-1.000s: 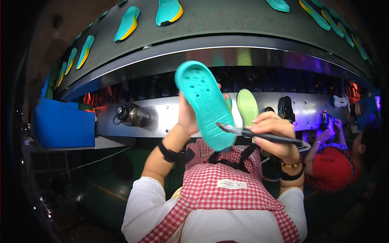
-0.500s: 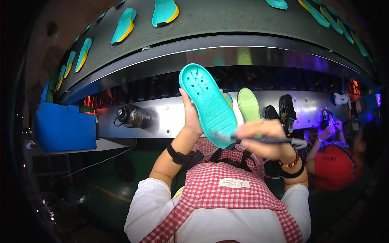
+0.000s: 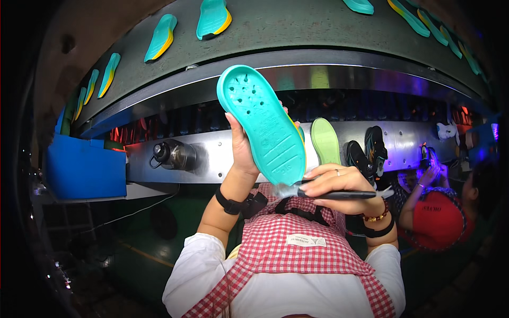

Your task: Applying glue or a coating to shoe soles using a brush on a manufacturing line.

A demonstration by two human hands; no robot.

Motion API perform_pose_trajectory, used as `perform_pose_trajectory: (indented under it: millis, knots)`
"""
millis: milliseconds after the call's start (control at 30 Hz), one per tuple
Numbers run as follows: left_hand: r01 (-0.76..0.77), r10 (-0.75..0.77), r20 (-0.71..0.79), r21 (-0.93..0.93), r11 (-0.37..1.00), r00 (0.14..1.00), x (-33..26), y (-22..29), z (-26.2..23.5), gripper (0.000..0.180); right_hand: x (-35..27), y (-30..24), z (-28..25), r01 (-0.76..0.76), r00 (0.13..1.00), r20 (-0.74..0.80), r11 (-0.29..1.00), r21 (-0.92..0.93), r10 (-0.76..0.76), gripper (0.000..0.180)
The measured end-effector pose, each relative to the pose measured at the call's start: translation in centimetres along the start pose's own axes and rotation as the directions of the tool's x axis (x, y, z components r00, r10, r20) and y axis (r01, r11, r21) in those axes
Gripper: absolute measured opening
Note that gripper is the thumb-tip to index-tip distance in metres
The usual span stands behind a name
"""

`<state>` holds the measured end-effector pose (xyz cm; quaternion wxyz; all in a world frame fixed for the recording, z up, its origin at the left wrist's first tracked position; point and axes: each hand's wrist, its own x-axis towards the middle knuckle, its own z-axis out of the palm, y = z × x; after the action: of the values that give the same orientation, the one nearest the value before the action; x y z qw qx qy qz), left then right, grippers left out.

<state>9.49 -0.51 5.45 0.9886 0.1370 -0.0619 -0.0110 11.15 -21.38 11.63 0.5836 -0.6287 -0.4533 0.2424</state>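
My left hand is closed around a turquoise shoe sole with a yellow edge, from its left side and underneath. The sole is tilted with its inside facing up, showing small dark holes in the upper part and ridges lower down. In my right hand is a brush with a black handle, gripped between thumb and fingers. The brush's pale, blurred tip is at the lower end of the sole; whether it touches is unclear.
Beyond a metal edge, turquoise-and-yellow soles lie on a grey belt. On the steel shelf are a dark bottle, a light green insole and black shoes. A blue box stands left; a co-worker in red sits right.
The sole has moved up and slightly left in my left hand. The brush has shifted from the sole's inner surface to its lower end, and my right hand has lowered a little.
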Motion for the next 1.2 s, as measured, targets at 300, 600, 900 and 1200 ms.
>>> perform_pose_trajectory:
  millis: [300,600,900,1200]
  knots:
    - [-0.004,0.018,-0.162,0.085,0.996,0.987,-1.4,-1.8,4.6,0.069,0.3,2.8,1.9,0.099,0.850,-0.324,0.478,0.873,0.415,0.018]
    - [0.019,0.010,-0.278,0.101,0.995,0.961,-0.7,-1.5,3.2,0.067,0.6,1.3,1.3,0.023,0.906,-0.415,0.972,0.232,0.078,0.019]
    - [0.017,0.041,-0.207,0.273,0.962,0.977,-0.7,-0.8,2.0,0.069,2.1,0.0,-1.2,0.033,0.981,-0.189,0.998,-0.046,-0.041,0.019]
    - [0.219,-0.220,-0.110,-0.025,0.975,0.969,-0.4,0.5,1.8,0.064,1.5,-1.0,-0.4,0.169,0.985,0.052,0.985,-0.048,-0.166,0.021]
